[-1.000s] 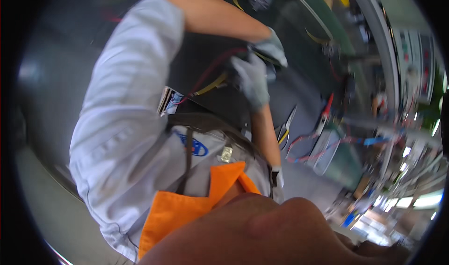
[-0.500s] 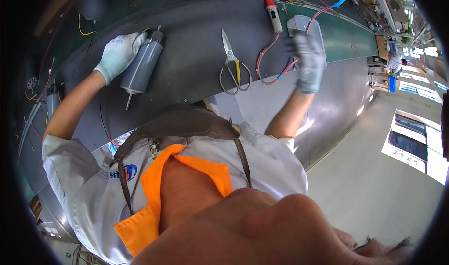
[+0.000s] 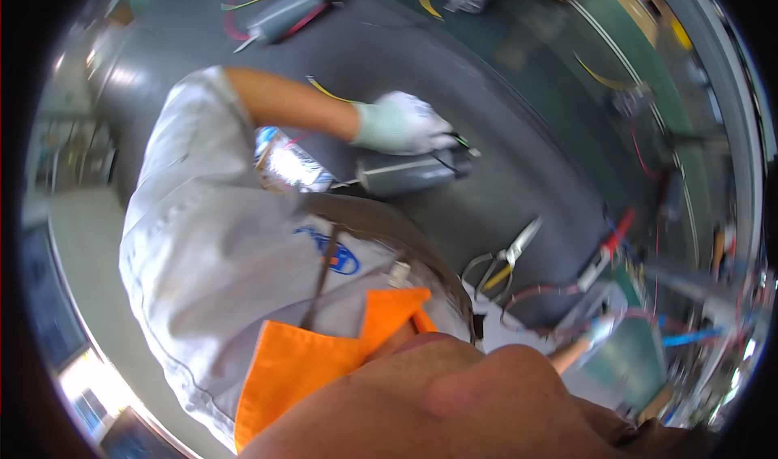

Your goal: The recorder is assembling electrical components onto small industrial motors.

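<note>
Left hand (image 3: 405, 124) clasping grey cylinder (image 3: 405, 176), shirt logo (image 3: 344, 259) (blue, blurred)

Left arm (image 3: 296, 107) bent across the front, right arm (image 3: 570, 354) out to the other side.
The left elbow juts well out, with the sleeve (image 3: 188, 155) ending close to it; the bare forearm runs inward to a white-gloved left hand (image 3: 403, 124), its back turned up and fingers curled in. Well apart from it, the right hand (image 3: 600, 330), pale-gloved too, is blurred, its fingers hard to make out. Only a short bare stretch of forearm shows behind it.
</note>
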Demonstrator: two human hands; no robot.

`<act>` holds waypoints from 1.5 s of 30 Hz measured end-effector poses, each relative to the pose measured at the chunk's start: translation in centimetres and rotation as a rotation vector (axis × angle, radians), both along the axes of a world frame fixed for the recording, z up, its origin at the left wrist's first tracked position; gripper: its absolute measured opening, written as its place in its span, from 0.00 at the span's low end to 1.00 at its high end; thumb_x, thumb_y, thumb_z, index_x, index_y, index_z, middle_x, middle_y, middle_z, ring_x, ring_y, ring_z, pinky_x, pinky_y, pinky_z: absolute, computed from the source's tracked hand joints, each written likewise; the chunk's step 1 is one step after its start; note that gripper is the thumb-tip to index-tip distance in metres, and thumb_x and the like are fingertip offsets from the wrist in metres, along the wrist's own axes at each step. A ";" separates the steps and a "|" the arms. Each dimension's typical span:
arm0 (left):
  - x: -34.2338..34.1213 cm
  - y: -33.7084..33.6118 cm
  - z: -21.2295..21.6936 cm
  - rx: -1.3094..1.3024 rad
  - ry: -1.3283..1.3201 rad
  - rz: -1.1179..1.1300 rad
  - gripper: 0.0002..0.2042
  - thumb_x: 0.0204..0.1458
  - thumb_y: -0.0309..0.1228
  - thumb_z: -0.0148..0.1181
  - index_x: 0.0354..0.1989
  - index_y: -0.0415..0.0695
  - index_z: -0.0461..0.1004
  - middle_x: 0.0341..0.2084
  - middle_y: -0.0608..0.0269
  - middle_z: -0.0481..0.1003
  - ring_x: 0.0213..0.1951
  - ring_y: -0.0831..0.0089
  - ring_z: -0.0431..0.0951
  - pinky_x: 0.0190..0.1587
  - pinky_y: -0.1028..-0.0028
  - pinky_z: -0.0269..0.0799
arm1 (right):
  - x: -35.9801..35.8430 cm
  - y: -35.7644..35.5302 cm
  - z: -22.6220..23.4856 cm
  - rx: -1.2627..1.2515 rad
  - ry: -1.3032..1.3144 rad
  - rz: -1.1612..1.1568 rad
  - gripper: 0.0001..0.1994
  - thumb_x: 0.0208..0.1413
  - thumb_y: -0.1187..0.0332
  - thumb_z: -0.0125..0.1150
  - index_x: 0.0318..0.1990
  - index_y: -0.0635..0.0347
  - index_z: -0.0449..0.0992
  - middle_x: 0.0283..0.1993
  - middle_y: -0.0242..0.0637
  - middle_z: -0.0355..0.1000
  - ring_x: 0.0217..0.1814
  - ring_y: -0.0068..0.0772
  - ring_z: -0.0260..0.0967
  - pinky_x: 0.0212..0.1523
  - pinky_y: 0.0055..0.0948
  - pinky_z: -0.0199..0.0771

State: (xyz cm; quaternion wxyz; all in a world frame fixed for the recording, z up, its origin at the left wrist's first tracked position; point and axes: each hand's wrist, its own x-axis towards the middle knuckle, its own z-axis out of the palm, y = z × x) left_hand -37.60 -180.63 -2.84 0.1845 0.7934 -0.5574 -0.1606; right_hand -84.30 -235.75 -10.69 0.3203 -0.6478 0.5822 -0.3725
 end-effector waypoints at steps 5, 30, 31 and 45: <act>0.5 -1.4 2.9 0.228 0.191 0.068 0.20 0.66 0.47 0.43 0.44 0.46 0.78 0.36 0.52 0.80 0.40 0.50 0.79 0.44 0.57 0.74 | 0.3 0.7 3.0 -0.168 0.622 0.316 0.21 0.67 0.61 0.49 0.61 0.64 0.73 0.59 0.42 0.74 0.54 0.41 0.74 0.55 0.38 0.76; 5.7 -1.2 8.6 0.664 0.937 0.238 0.28 0.61 0.62 0.48 0.35 0.47 0.80 0.17 0.69 0.69 0.13 0.85 0.61 0.16 0.80 0.58 | 32.3 44.6 7.7 -0.113 -0.304 1.038 0.12 0.55 0.76 0.65 0.47 0.60 0.77 0.44 0.40 0.77 0.42 0.38 0.77 0.41 0.35 0.77; 5.6 -1.1 8.4 0.670 0.932 0.243 0.28 0.61 0.62 0.48 0.35 0.47 0.80 0.17 0.69 0.69 0.13 0.85 0.61 0.16 0.80 0.58 | 32.5 44.3 7.1 -0.109 -0.312 1.037 0.12 0.55 0.76 0.65 0.47 0.60 0.77 0.44 0.40 0.77 0.42 0.38 0.77 0.41 0.35 0.77; 4.6 0.7 -1.4 -0.068 0.399 0.359 0.18 0.62 0.43 0.55 0.42 0.37 0.77 0.21 0.66 0.73 0.20 0.74 0.70 0.25 0.69 0.67 | 32.0 43.9 8.8 0.047 -0.199 0.980 0.08 0.52 0.77 0.65 0.41 0.62 0.80 0.38 0.36 0.75 0.36 0.30 0.72 0.38 0.31 0.73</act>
